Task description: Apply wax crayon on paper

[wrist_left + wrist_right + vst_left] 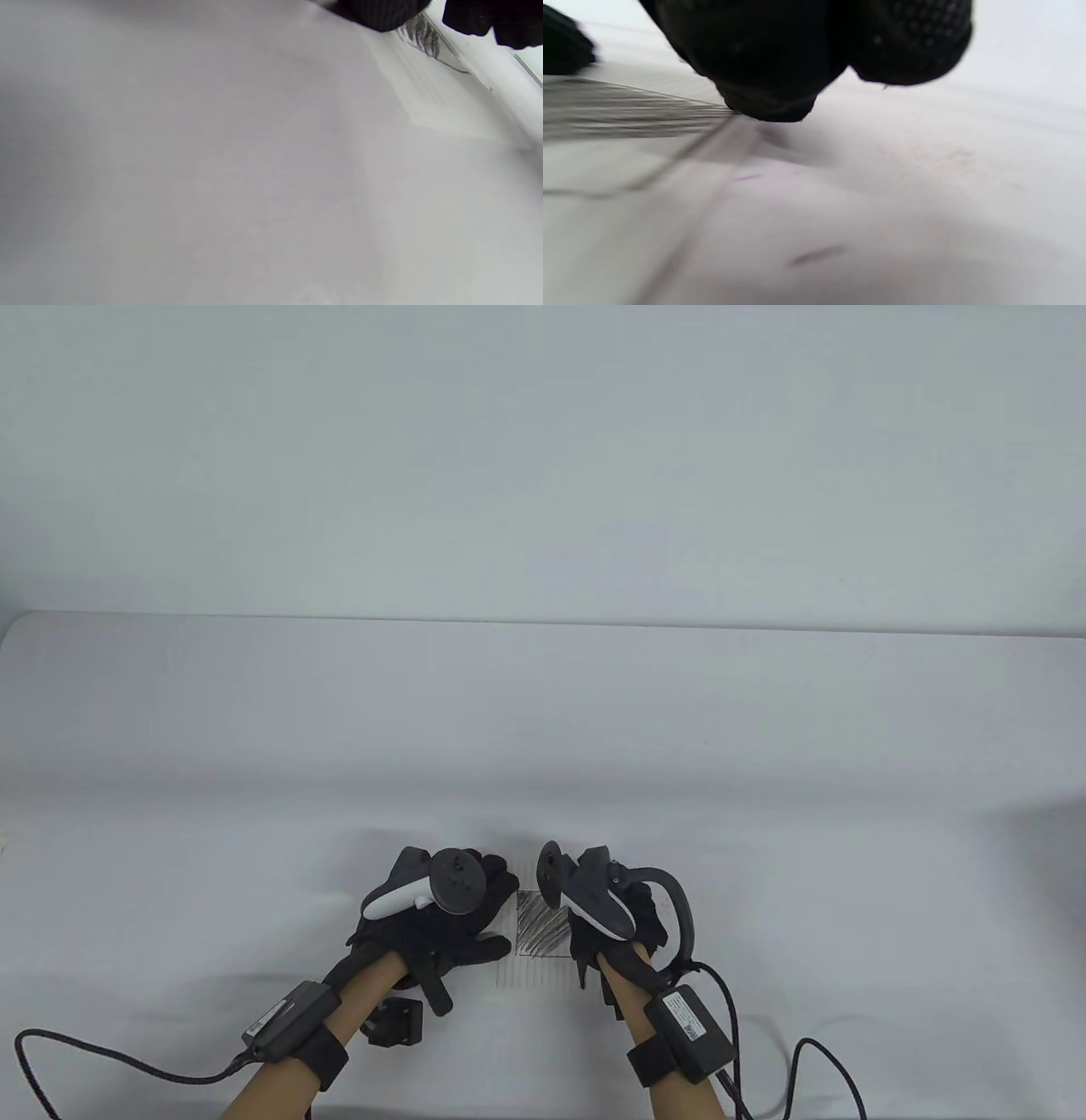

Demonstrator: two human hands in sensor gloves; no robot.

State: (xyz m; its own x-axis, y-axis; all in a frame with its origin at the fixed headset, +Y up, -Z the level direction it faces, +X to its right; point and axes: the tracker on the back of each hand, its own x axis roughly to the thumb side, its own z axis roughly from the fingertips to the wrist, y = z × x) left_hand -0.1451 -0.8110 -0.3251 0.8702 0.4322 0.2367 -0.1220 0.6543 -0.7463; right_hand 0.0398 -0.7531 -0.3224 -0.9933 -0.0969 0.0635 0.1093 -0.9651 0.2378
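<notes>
A small lined paper [534, 969] lies on the table near the front edge, its upper part filled with a black crayon scribble [540, 931]. My left hand [450, 929] rests flat on the paper's left edge with fingers spread. My right hand [607, 929] is at the paper's right edge with fingers bunched. In the right wrist view the bunched fingers [806, 46] press a dark blunt tip [768, 111], seemingly the black crayon, onto the paper [606, 178] where the scribble [628, 114] ends. The rest of the crayon is hidden. The left wrist view shows the paper [441, 106] and scribble [422, 38].
A small black block [395, 1021] lies on the table [254, 780] beside my left wrist. Cables run from both wrists off the bottom edge. A pale wall stands behind the table's far edge.
</notes>
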